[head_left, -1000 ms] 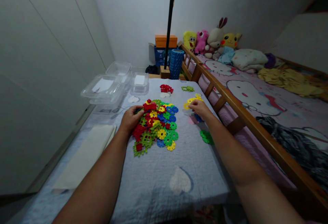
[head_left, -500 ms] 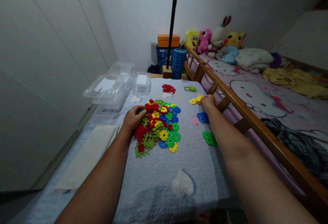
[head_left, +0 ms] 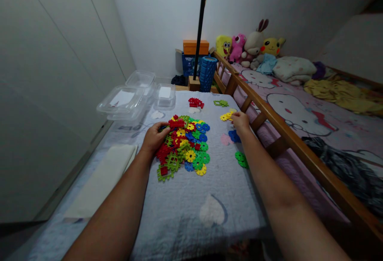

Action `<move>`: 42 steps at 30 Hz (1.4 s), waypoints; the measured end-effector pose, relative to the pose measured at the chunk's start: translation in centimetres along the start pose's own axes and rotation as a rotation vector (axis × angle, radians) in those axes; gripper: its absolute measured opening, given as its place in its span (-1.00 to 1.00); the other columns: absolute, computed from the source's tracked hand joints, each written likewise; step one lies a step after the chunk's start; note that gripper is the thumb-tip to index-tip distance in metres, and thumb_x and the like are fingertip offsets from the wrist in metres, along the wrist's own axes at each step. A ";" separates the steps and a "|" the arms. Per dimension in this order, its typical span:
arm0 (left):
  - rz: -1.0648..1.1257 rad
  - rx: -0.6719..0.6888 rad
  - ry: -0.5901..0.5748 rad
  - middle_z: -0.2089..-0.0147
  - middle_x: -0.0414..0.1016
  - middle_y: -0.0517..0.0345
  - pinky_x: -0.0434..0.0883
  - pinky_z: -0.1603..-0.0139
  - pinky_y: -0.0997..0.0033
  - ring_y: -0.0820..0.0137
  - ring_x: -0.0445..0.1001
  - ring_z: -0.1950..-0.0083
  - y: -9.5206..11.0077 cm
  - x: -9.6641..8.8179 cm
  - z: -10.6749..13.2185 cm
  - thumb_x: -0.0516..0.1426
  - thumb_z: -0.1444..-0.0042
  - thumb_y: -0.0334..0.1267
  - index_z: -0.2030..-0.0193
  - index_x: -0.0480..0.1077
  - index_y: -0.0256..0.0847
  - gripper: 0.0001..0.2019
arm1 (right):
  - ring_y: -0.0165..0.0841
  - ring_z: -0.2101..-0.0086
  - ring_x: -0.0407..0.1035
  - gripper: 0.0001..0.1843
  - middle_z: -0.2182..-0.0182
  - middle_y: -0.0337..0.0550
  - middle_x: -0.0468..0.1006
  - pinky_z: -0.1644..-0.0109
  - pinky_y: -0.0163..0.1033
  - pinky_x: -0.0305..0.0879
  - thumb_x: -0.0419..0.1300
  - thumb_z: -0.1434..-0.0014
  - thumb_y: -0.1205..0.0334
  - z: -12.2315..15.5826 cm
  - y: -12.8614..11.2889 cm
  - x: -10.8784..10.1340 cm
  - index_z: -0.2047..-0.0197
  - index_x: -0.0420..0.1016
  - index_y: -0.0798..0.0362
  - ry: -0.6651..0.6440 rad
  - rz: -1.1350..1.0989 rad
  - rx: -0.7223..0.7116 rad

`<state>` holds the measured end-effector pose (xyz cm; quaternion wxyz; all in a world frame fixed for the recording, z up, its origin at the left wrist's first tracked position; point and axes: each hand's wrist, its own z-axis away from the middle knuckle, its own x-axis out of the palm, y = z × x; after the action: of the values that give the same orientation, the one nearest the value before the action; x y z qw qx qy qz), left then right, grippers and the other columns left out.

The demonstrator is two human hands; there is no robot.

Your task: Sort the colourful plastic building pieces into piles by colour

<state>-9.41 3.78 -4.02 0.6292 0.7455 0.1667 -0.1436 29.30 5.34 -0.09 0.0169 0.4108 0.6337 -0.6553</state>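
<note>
A pile of mixed coloured plastic pieces (head_left: 187, 145) lies on a grey quilted mat (head_left: 191, 197). My left hand (head_left: 154, 137) rests against the pile's left edge, fingers curled round its red pieces. My right hand (head_left: 240, 122) is at the far right, fingers pinched beside a small group of yellow pieces (head_left: 226, 116). Small sorted groups lie around: red (head_left: 195, 102), light green (head_left: 220, 103), blue (head_left: 232, 135), green (head_left: 241, 159).
Clear plastic containers (head_left: 125, 101) stand at the mat's back left. A folded white cloth (head_left: 103, 177) lies at the left. A wooden bed rail (head_left: 287, 141) runs along the right, with bedding and plush toys (head_left: 251, 46) behind. A black pole (head_left: 200, 30) rises at the back.
My right hand went out to the yellow group by the bed rail and has drawn back slightly toward me. My left hand stays at the pile's edge.
</note>
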 end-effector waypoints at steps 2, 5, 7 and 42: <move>0.006 0.000 -0.005 0.08 0.65 0.00 0.45 -0.06 0.18 0.15 0.55 0.06 -0.2 0.0 -0.1 0.20 0.02 0.10 0.06 0.58 -0.22 -0.50 | -0.40 0.50 0.33 -0.87 0.47 -0.24 0.50 0.42 -0.34 0.26 0.18 0.00 0.31 1.9 -0.8 0.3 0.31 0.49 0.07 -0.107 -0.083 0.004; 0.006 -0.003 -0.008 0.09 0.65 0.00 0.46 -0.04 0.19 0.15 0.55 0.07 -0.3 0.1 -0.1 0.20 0.02 0.10 0.05 0.58 -0.22 -0.49 | -0.41 0.46 0.35 -0.94 0.47 -0.27 0.51 0.33 -0.33 0.28 0.21 -0.01 0.34 5.0 -1.8 1.1 0.38 0.51 0.06 -0.408 -0.047 -0.151; 0.005 -0.009 -0.007 0.10 0.65 0.00 0.46 -0.04 0.18 0.15 0.55 0.07 -0.3 0.1 -0.1 0.21 0.03 0.11 0.04 0.58 -0.22 -0.48 | -0.38 0.38 0.39 -0.95 0.42 -0.24 0.54 0.22 -0.30 0.30 0.24 -0.06 0.33 7.1 -2.0 2.0 0.36 0.55 0.06 -0.508 0.065 -0.275; -0.026 -0.022 -0.006 0.14 0.64 0.05 0.47 0.00 0.25 0.22 0.54 0.14 0.3 0.0 0.3 0.20 0.01 0.10 0.01 0.58 -0.24 -0.47 | -0.25 0.27 0.47 -0.82 0.30 -0.07 0.65 0.15 -0.24 0.26 0.19 -0.14 0.32 5.0 3.9 -4.1 0.19 0.60 0.07 0.093 0.491 -0.068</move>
<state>-9.33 3.48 -3.78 0.6359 0.7359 0.1760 -0.1520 31.58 -1.69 -1.69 0.1604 0.5811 0.5368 -0.5902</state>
